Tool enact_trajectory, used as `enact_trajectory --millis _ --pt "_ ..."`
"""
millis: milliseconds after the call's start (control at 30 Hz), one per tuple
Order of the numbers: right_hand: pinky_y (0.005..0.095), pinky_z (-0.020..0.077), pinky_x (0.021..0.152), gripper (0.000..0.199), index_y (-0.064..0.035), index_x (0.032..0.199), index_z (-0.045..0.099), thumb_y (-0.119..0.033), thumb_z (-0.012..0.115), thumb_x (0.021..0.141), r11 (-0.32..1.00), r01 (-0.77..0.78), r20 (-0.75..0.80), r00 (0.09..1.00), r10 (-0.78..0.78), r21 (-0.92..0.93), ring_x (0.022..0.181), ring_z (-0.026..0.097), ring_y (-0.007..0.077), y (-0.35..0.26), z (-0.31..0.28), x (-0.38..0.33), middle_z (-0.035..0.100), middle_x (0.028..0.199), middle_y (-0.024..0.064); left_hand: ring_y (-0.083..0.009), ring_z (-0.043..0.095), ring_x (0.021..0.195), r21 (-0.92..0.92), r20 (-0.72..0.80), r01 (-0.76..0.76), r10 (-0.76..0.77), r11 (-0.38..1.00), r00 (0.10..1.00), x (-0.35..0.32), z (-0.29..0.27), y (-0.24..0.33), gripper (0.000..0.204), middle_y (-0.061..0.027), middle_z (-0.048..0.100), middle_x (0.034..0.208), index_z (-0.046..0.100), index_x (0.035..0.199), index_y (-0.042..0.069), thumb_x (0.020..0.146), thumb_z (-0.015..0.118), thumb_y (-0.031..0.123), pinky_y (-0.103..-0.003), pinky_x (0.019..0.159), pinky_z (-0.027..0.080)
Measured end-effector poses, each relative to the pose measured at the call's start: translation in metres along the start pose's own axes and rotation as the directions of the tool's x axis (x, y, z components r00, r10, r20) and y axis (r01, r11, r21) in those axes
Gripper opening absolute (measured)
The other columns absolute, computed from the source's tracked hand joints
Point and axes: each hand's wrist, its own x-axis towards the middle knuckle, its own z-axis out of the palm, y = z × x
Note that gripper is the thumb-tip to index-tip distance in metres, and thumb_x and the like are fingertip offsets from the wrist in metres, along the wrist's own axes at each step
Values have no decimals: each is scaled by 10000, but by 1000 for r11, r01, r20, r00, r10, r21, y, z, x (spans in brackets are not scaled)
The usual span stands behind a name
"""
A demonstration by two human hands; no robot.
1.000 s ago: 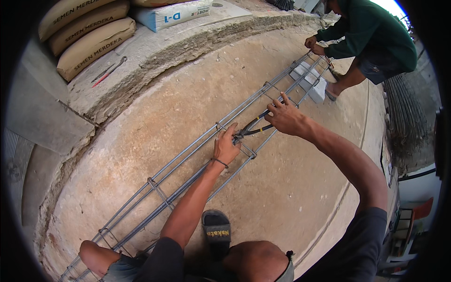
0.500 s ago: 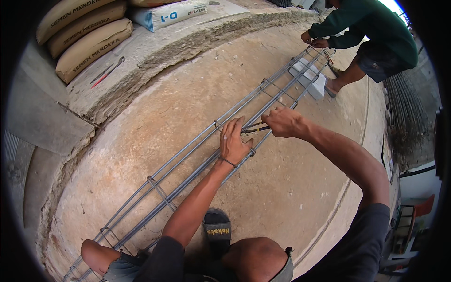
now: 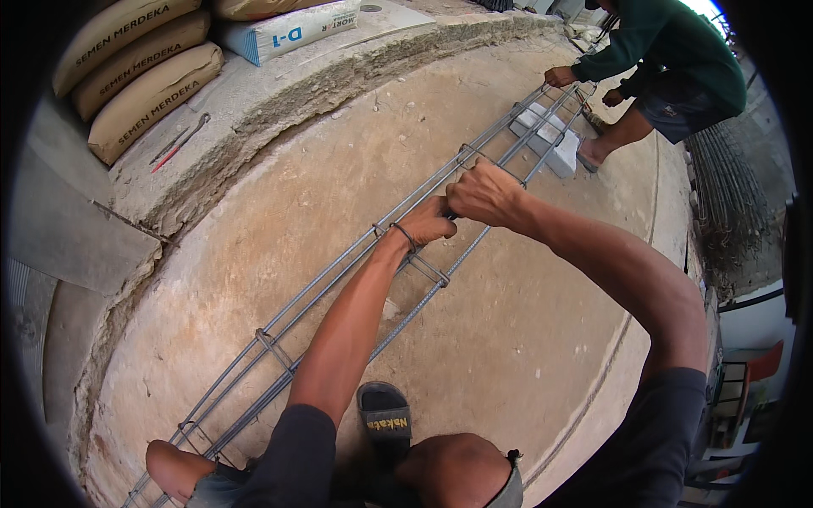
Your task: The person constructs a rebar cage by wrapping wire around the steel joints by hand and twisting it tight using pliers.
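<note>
A long rebar cage (image 3: 322, 298) of steel bars and wire stirrups runs diagonally across the floor before me. My left hand (image 3: 428, 222) is closed at the middle of the cage, beside a stirrup; what its fingers hold is hidden. Against it, my right hand (image 3: 487, 195) is closed on dark-handled pliers (image 3: 452, 216), of which only a small dark part shows between the hands. Just below them, a stirrup (image 3: 430, 271) crosses to the near bar.
A co-worker in a green top (image 3: 669, 51) bends over the cage's far end, where a pale block (image 3: 546, 140) lies beneath. Cement bags (image 3: 157, 102) are stacked at upper left, near a red-handled tool (image 3: 179, 146) on the concrete ledge (image 3: 279, 110). My sandalled foot (image 3: 385, 415) is below.
My left hand has gone from spread fingers to closed and moved slightly up the cage. My right hand has come left and up against it. The co-worker's hands have parted.
</note>
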Motion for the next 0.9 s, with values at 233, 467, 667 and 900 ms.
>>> enact_trajectory --millis 233,467,667,900 --pt "395 522 641 474 -16 956 646 -254 816 582 378 -712 806 532 -260 592 728 673 279 21 6 -4 650 702 107 -313 641 1043 341 -719 -283 443 896 536 -6 97 -5 673 -169 648 1126 531 1304 33 675 768 52 -438 844 507" --pt "515 450 882 502 -27 1208 523 -347 653 844 990 -68 -131 990 51 -123 929 647 308 -30 -4 -43 624 1031 144 -117 653 774 -300 -95 -136 112 944 989 -1 18 -10 239 -62 729 843 734 898 37 675 818 51 -304 737 519" --pt "477 551 720 234 29 968 620 -153 520 860 765 -330 341 927 153 553 721 642 275 -4 61 -58 629 773 139 -218 612 1156 -32 -500 -615 520 788 693 -46 -7 10 622 -147 646 1216 566 1298 -1 744 814 133 -340 995 490" --pt "312 554 496 308 61 935 649 5 483 682 -590 -451 512 856 -72 670 556 637 197 -30 12 -125 642 708 134 -252 534 1257 -308 -697 -399 81 864 713 -129 -12 -31 572 -220 559 1325 490 1378 6 898 696 238 -353 1025 457"
